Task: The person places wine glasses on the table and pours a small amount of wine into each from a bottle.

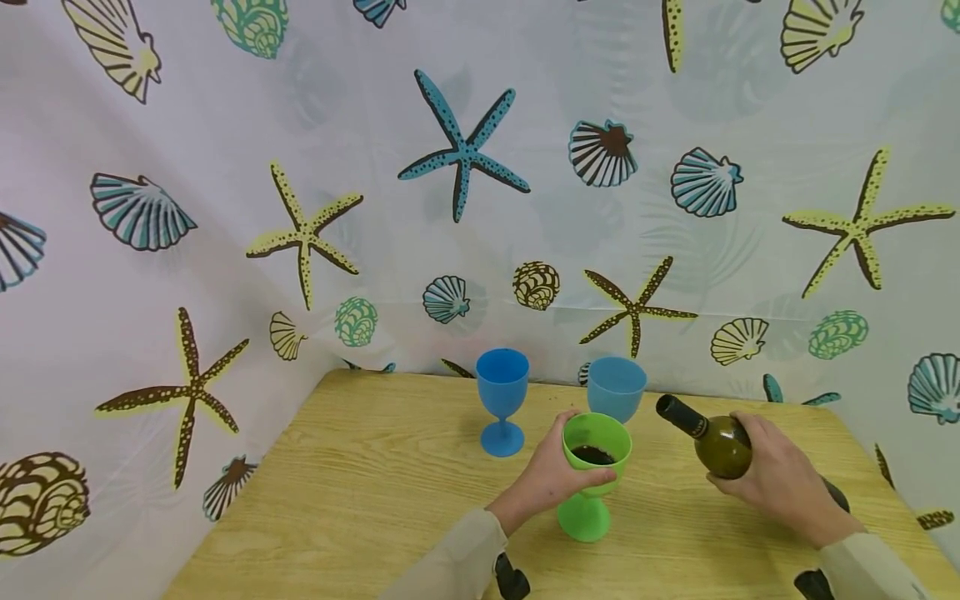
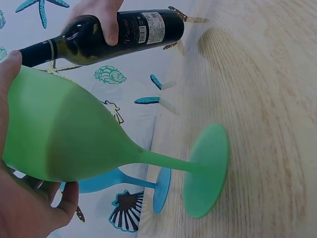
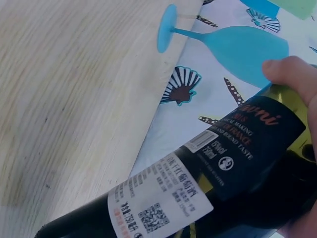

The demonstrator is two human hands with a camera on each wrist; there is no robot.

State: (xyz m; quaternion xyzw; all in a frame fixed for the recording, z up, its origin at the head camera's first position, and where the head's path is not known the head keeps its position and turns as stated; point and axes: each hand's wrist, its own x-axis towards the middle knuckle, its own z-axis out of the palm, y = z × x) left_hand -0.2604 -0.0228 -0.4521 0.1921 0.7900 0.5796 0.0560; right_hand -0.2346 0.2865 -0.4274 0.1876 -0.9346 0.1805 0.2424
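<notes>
My left hand (image 1: 558, 472) grips the bowl of a green plastic goblet (image 1: 592, 510), which has dark liquid inside. The left wrist view shows the goblet's round foot (image 2: 207, 171) at or just above the wooden tabletop. To the right, my right hand (image 1: 780, 475) holds a dark green wine bottle (image 1: 726, 447) around its body. The bottle lies tilted, its neck pointing up and left toward the goblet but apart from its rim. Printed labels (image 3: 161, 201) show on the bottle in the right wrist view. No liquid is seen leaving the mouth.
A dark blue goblet (image 1: 502, 392) stands behind and left of the green one. A light blue goblet (image 1: 617, 392) stands behind it, partly hidden. The wooden table (image 1: 360, 483) reaches back to a white curtain (image 1: 525, 250) printed with shells and starfish.
</notes>
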